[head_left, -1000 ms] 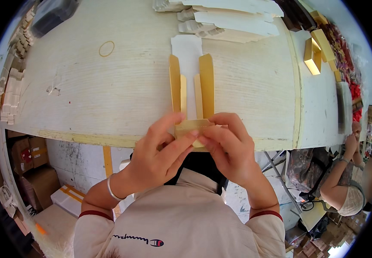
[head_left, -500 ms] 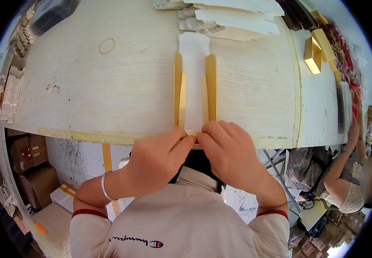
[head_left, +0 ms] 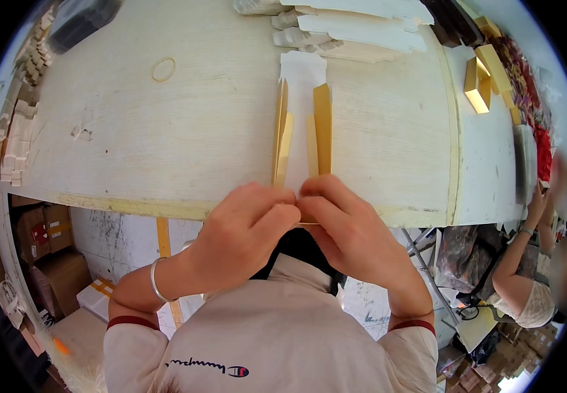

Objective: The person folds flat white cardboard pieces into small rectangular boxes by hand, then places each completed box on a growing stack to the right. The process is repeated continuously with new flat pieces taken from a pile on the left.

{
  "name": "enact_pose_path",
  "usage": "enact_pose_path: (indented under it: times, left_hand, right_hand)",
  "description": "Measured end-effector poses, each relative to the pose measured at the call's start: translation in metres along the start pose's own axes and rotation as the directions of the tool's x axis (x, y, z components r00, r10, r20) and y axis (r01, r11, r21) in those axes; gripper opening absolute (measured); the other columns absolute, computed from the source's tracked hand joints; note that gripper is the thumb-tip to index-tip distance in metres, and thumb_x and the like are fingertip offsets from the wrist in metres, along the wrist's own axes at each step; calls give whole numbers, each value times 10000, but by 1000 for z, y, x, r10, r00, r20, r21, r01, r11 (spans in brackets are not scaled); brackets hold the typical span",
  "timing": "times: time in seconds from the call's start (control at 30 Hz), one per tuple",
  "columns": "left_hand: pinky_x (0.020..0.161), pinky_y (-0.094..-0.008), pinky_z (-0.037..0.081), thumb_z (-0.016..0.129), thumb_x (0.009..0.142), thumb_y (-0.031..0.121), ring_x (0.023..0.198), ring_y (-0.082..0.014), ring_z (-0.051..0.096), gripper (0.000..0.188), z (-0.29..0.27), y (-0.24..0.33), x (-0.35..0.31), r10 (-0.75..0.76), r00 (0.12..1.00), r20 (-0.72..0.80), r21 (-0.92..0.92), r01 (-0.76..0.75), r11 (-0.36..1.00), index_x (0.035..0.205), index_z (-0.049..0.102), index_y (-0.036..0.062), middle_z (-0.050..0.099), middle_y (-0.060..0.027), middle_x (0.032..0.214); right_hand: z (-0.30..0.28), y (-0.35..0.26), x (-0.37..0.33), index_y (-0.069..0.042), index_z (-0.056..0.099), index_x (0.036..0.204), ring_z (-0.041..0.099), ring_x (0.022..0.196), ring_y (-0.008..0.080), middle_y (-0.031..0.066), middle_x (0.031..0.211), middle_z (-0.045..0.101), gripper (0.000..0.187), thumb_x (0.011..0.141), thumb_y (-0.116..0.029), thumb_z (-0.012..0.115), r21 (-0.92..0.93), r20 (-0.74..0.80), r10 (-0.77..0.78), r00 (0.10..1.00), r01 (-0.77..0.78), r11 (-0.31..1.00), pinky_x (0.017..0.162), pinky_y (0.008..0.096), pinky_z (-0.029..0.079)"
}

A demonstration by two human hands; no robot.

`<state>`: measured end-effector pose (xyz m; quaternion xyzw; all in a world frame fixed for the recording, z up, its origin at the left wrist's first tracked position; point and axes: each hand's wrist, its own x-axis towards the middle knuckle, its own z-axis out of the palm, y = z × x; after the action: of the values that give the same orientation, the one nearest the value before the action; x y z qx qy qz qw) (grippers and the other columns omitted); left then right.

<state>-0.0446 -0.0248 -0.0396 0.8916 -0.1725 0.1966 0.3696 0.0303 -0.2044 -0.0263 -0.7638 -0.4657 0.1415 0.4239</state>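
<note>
A partly folded cardboard box, white on its inner face with gold side walls standing up, lies lengthwise on the table in front of me. Its near end reaches the table's front edge. At that end my left hand grips the left corner with bent fingers. Opposite it, my right hand pinches the right corner, thumb and fingers closed on the card. Both sets of fingertips almost meet in the middle. They hide most of the near end flap. The far end of the box lies flat and white.
Stacks of flat white card blanks lie just beyond the box, and more stand along the left edge. A rubber band rests at left. Gold box frames sit at far right, where another person's arm reaches in.
The side walls near my hands have drawn slightly closer together, and the box has shifted a little to the right. My fingers have curled further over its near end.
</note>
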Motion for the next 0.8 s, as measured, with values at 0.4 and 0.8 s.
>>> enact_pose_path:
  times: [0.4, 0.8]
  left_hand:
    - [536, -355, 404, 726, 696, 12, 618, -263, 470, 217, -5, -4, 0, -53, 986, 156, 189, 23, 982, 871, 603, 42, 475, -87, 719]
    - [522, -349, 413, 715, 678, 15, 636, -253, 494, 226, -9, 5, -7, -76, 988, 135, 334, 27, 942, 875, 606, 5, 460, -96, 754]
  right_hand:
    - [8, 10, -11, -4, 592, 972, 473, 651, 244, 72, 721, 438, 264, 715, 32, 642, -253, -124, -156, 980, 120, 960, 579, 351, 397]
    - [15, -8, -9, -27, 551, 884, 486, 704, 246, 102, 815, 435, 232, 678, 42, 634, -351, -139, 63, 988, -109, 930, 562, 345, 409]
